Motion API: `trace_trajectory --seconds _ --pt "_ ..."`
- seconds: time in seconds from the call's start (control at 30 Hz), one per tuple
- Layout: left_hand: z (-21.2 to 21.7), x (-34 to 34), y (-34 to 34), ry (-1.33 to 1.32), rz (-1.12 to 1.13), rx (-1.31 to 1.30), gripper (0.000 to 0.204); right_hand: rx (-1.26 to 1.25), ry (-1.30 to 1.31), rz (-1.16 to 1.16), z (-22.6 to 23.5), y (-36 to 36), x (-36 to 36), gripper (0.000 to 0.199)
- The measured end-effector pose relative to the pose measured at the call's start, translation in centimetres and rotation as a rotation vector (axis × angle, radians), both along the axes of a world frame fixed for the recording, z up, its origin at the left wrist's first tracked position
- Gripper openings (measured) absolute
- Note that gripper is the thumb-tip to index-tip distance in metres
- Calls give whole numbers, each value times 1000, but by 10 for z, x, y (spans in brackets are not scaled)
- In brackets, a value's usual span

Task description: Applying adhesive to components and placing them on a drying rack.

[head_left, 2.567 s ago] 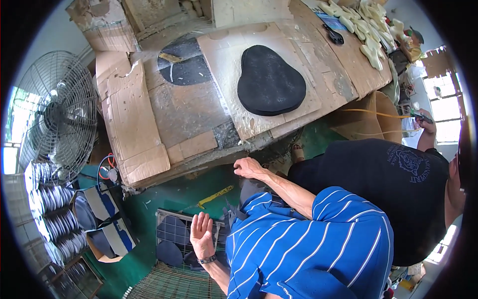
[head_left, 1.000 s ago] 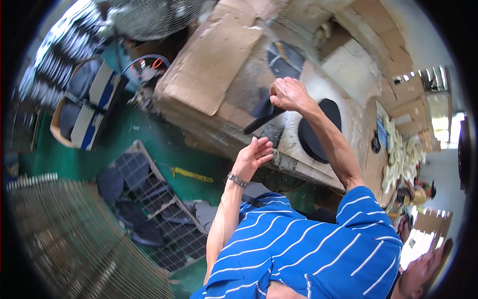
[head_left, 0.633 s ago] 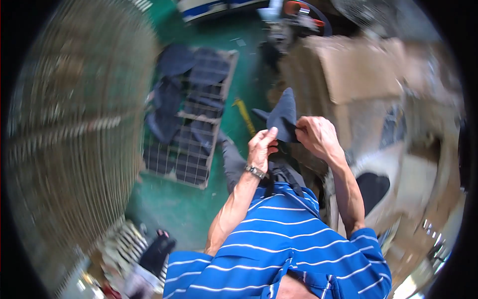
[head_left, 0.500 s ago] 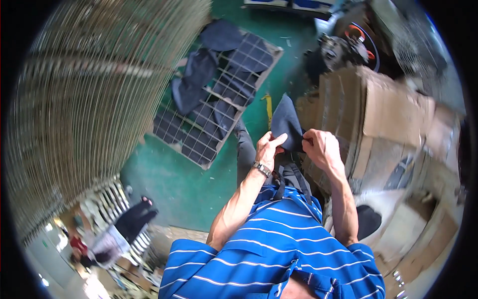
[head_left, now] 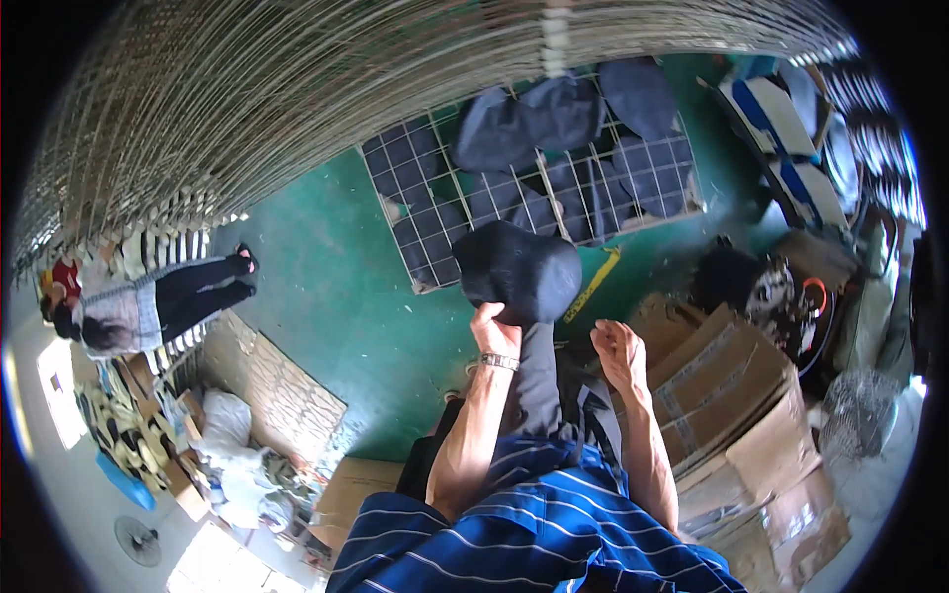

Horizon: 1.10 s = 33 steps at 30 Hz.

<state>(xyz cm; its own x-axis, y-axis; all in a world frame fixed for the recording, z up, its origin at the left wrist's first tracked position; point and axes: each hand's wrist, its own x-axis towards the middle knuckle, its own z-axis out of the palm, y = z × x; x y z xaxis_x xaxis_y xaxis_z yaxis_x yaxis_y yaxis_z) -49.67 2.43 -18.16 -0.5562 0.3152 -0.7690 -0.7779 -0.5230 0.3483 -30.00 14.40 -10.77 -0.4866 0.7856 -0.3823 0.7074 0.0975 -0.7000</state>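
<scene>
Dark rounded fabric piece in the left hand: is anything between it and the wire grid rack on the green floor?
Nothing visible. The left hand holds the dark rounded fabric piece right over the near edge of the wire grid rack.

You stand in a workshop: green floor (head_left: 336,296), wire rack (head_left: 554,188) of dark cut pieces, cardboard-covered bench (head_left: 741,395).

The green floor (head_left: 346,296) carries everything here. A wire grid rack (head_left: 425,237) lies flat on it, and dark cut pieces (head_left: 554,119) lie spread across the rack's far half. A yellow strip (head_left: 596,282) lies on the floor just beside the rack's near edge. Right of the rack stand stacked cardboard boxes (head_left: 741,395). Left of the rack, well apart, a flattened cardboard sheet (head_left: 277,385) lies on the floor.
</scene>
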Motion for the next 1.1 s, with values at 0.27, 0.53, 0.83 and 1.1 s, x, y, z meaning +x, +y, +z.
trace_trajectory --seconds 0.27,0.53,0.83,1.1 --pt "-159 -240 19 30 329 -163 32 -120 -197 184 -97 30 -28 22" --pt "-186 -355 6 171 497 -159 35 -220 -304 189 -130 38 -27 24" --pt "-203 -368 -10 268 464 -94 43 -238 -340 214 -141 32 -20 23" --pt "-263 -457 16 293 455 -122 46 -198 -353 244 -174 35 -18 23"
